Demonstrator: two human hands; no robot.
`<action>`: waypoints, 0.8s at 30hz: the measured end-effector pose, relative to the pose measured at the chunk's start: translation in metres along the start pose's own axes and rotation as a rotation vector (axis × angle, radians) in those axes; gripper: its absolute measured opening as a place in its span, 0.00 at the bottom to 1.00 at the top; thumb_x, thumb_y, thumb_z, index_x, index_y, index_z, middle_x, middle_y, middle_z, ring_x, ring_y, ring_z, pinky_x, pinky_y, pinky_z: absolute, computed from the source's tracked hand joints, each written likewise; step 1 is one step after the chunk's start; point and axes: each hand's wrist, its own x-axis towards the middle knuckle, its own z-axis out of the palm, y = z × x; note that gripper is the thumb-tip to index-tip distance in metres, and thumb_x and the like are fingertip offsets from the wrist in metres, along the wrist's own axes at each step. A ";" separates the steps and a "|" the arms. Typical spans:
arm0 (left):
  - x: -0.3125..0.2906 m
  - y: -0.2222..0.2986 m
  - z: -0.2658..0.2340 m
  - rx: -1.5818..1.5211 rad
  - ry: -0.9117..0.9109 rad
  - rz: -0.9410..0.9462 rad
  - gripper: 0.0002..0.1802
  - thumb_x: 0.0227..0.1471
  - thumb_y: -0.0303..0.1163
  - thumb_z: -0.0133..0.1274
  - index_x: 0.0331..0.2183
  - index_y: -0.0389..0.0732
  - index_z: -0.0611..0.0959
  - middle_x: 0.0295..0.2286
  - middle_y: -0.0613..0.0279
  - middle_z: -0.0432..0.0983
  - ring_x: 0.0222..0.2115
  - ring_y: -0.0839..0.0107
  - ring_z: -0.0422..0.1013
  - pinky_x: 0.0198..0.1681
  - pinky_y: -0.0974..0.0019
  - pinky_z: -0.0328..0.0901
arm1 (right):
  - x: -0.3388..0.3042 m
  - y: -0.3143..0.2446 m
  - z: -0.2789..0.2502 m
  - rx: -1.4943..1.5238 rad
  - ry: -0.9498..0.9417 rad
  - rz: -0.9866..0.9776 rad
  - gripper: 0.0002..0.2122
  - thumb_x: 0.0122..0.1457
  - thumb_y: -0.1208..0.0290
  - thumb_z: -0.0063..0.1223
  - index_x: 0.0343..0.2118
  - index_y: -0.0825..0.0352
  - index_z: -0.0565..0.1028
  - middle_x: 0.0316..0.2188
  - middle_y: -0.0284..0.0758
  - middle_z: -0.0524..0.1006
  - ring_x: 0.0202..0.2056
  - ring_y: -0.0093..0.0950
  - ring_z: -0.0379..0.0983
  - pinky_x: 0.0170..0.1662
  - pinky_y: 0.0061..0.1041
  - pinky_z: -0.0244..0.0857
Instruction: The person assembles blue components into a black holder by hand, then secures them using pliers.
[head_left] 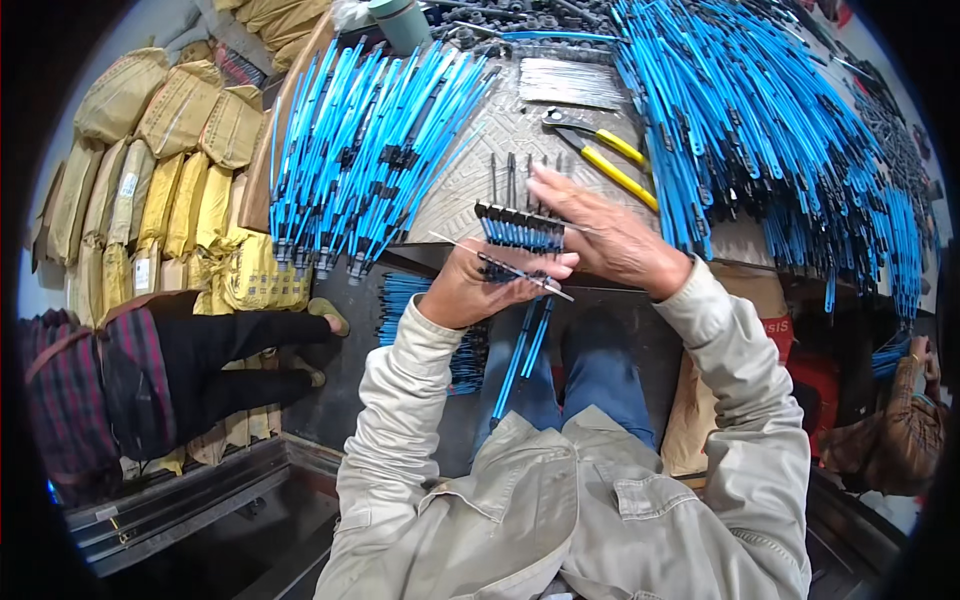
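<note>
My left hand [468,284] is closed around a bundle of narrow blue strips with black end fittings [520,232]. Several fittings line up in a row at its top, and the blue tails hang down over my lap. A thin pale strip [462,243] lies slantwise across my left fingers. At the bundle's right side is my right hand [622,238], its fingers stretched out and slightly blurred, close against the black ends. Whether its palm presses the bundle is hidden. Just beyond, several thin dark pins [511,175] stand up from the table.
Yellow-handled cutters [610,160] lie near a stack of thin silvery strips [570,84]. Blue strips pile up at left [370,150] and at right [740,130]. A green cup [400,25] stands at the back. Yellow sacks [180,110] and a person in plaid [120,390] are at left.
</note>
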 end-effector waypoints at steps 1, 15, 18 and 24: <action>0.002 0.004 -0.001 0.129 -0.034 0.041 0.11 0.50 0.30 0.52 0.37 0.40 0.82 0.39 0.53 0.76 0.39 0.60 0.73 0.42 0.67 0.67 | 0.007 -0.003 0.001 -0.036 -0.036 -0.051 0.33 0.49 0.64 0.52 0.59 0.61 0.54 0.60 0.43 0.52 0.61 0.36 0.46 0.63 0.31 0.37; -0.027 -0.043 0.010 0.202 0.009 0.185 0.19 0.43 0.19 0.55 0.41 0.41 0.79 0.43 0.59 0.74 0.45 0.68 0.69 0.48 0.66 0.63 | 0.018 -0.005 0.006 -0.362 -0.205 -0.262 0.21 0.61 0.60 0.35 0.55 0.64 0.60 0.57 0.41 0.58 0.60 0.34 0.49 0.62 0.33 0.42; -0.023 -0.029 0.011 0.365 -0.040 0.205 0.20 0.43 0.24 0.57 0.43 0.38 0.78 0.44 0.56 0.72 0.45 0.65 0.69 0.47 0.66 0.65 | 0.016 -0.007 0.007 -0.361 -0.180 -0.252 0.21 0.61 0.60 0.36 0.54 0.65 0.60 0.56 0.42 0.60 0.59 0.35 0.51 0.61 0.34 0.44; -0.025 -0.001 -0.002 0.685 -0.224 0.214 0.26 0.45 0.28 0.57 0.48 0.37 0.72 0.46 0.55 0.70 0.45 0.64 0.68 0.46 0.65 0.65 | 0.018 0.005 0.012 -0.275 -0.107 -0.211 0.20 0.61 0.59 0.37 0.52 0.66 0.61 0.53 0.42 0.64 0.56 0.37 0.57 0.59 0.33 0.50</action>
